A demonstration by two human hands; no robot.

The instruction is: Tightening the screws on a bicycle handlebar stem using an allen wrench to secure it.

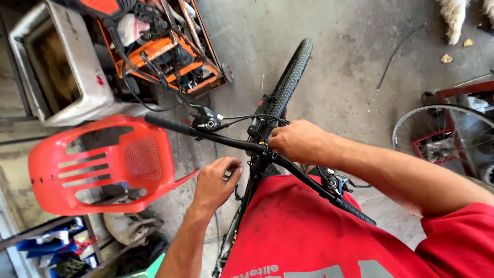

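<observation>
A black bicycle handlebar [242,143] runs slantwise across the middle of the frame, from a ribbed grip [167,124] at the centre left down to a second grip [355,210] at the lower right. Brake levers and shifters sit clamped inboard of each grip, with thin black cables looping to the stem. The knobby front tyre [293,77] points toward the upper middle of the frame, standing upright on the concrete floor and turned slightly right.

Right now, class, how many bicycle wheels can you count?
2: the knobby front wheel ahead of the handlebar, and a bare spoked wheel at right. Others may be hidden.
</observation>
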